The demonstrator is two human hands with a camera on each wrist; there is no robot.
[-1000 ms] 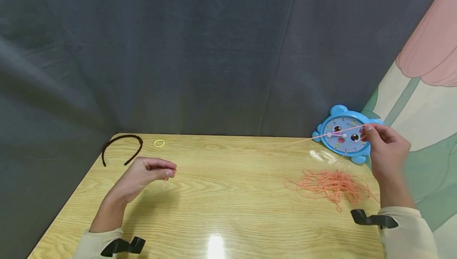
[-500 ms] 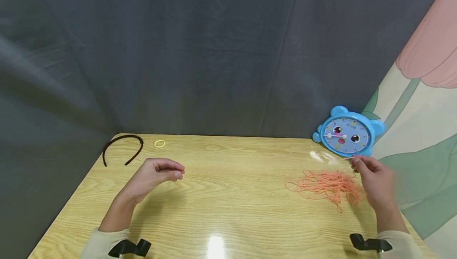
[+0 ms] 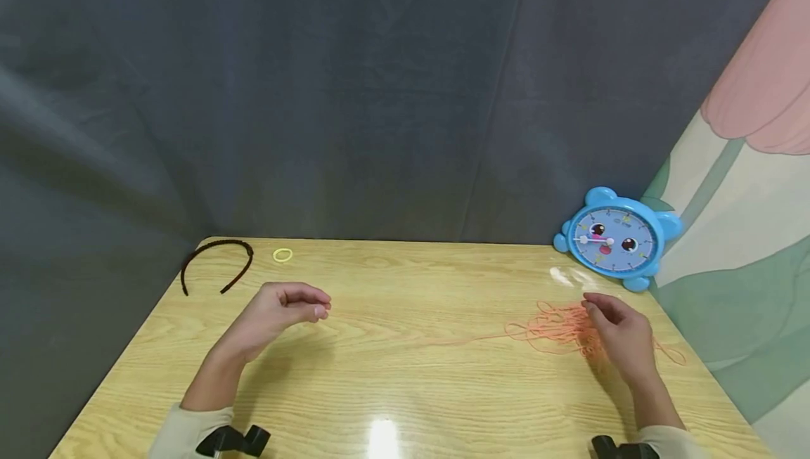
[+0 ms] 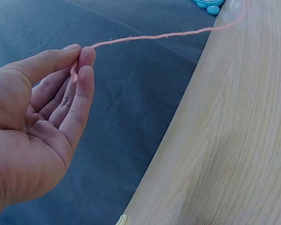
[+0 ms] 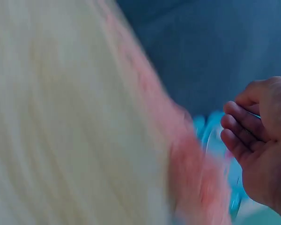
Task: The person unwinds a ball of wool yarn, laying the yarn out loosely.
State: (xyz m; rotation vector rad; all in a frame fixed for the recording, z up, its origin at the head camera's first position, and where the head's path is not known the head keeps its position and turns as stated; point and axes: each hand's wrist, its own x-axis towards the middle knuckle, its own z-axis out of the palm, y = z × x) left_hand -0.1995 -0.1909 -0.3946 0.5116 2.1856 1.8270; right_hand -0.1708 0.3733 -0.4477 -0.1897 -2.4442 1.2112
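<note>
My left hand (image 3: 272, 318) is raised over the left part of the table. In the left wrist view its thumb and forefinger pinch the end of a salmon-pink yarn strand (image 4: 154, 36), and a short tail hangs inside the fingers. The strand runs slackly away toward a tangled yarn pile (image 3: 550, 329) on the right. Above that pile hovers my right hand (image 3: 625, 343), covering part of it. Its fingers (image 5: 241, 129) are loosely bent, and no yarn shows between them in the right wrist view, where the pile is blurred.
A blue animal-shaped clock (image 3: 616, 241) leans at the back right corner. A dark headband (image 3: 218, 242) and a yellow ring (image 3: 283, 255) lie at the back left. A grey curtain (image 3: 380, 93) hangs behind the wooden table (image 3: 405, 389).
My right hand has come down and left from in front of the clock to above the pile. The yarn it held taut now hangs slack. My left hand has shifted slightly right.
</note>
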